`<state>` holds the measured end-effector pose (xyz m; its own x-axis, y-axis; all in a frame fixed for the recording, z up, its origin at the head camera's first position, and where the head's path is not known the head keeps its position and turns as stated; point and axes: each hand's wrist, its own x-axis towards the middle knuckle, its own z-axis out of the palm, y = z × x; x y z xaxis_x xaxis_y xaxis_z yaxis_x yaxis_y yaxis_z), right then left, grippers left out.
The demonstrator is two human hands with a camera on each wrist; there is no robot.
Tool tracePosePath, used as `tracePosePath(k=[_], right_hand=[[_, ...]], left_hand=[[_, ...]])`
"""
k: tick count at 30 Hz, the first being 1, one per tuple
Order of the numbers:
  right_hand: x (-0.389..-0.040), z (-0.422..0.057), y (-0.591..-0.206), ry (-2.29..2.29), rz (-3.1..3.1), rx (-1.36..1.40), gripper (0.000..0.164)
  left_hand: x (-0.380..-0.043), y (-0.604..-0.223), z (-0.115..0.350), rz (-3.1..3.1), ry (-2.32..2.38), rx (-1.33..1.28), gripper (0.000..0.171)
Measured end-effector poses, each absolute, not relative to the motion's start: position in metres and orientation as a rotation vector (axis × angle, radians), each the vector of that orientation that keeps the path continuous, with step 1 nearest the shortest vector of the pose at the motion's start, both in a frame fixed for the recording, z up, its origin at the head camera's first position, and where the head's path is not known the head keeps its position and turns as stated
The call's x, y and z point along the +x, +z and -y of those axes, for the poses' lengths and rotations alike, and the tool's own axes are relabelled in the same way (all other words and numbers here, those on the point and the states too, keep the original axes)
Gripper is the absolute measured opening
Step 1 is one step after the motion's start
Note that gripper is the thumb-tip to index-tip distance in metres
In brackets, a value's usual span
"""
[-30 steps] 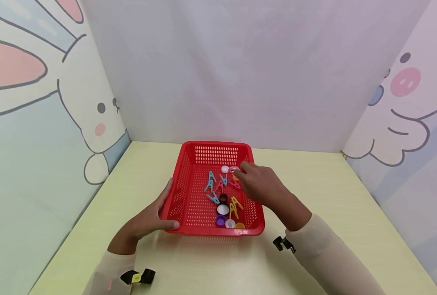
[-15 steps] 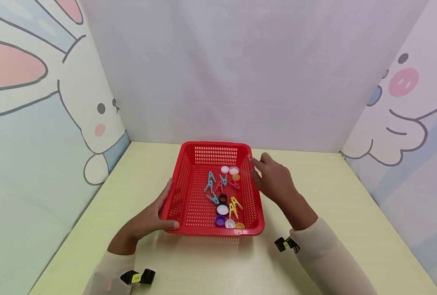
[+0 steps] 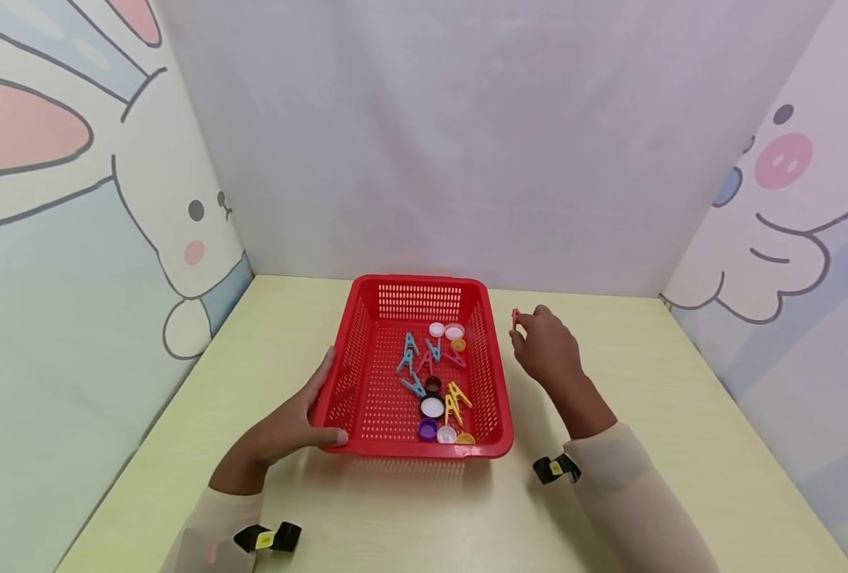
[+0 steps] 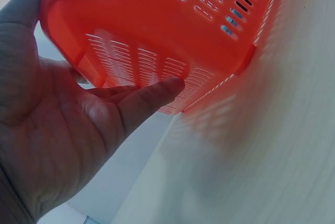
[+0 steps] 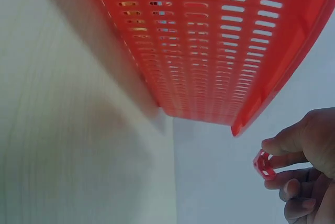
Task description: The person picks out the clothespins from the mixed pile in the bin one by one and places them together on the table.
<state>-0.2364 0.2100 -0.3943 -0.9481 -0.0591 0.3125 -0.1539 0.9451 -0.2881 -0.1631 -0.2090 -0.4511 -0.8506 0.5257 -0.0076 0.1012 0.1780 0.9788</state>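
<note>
The left hand (image 3: 291, 422) grasps the red basket (image 3: 417, 451) at its corner, thumb over the near rim and the other fingers against the outer side wall. The basket sits on the desk (image 3: 639, 382) between the two hands, open side up. The right hand (image 3: 549, 350) is just beyond the basket's other side, pinching a small red plastic piece (image 3: 515, 319) between its fingertips; the piece is clear of the rim, on the side of the hand facing the basket, and its exact shape is hard to make out.

Inside the basket, on the half nearer the right hand, lie yellow clothespins (image 3: 449, 404) and red clothespins (image 3: 455, 358). Blue clothespins (image 3: 417, 387) lie farther from that hand, toward the left hand's side. Nearest the person, between the hands, are a purple cap (image 3: 428, 430), a whitish cap (image 3: 447, 435) and a yellow cap (image 3: 465, 438). Ahead of both hands, past the desk, is a pale wall (image 3: 431, 159).
</note>
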Motion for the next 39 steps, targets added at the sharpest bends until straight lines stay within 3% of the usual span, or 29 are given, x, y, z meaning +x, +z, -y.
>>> tracePosePath(k=[6,20,31,39], right_hand=[[-0.243,-0.213,-0.4,0.475,2.904,0.134,0.014],[-0.26,-0.212,-0.423,0.618,3.069,0.011,0.011],[-0.265,-0.21,-0.439,0.64,3.17,-0.006,0.013],[-0.267,-0.209,-0.443,0.639,3.186,-0.016,0.026]], left_hand=[[-0.163,-0.451,0.209,-2.125,1.712,0.581,0.135],[-0.162,-0.45,0.208,-2.11,1.73,0.589,0.135],[-0.163,-0.454,0.209,-2.125,1.716,0.575,0.135],[-0.162,-0.452,0.209,-2.103,1.736,0.588,0.136]])
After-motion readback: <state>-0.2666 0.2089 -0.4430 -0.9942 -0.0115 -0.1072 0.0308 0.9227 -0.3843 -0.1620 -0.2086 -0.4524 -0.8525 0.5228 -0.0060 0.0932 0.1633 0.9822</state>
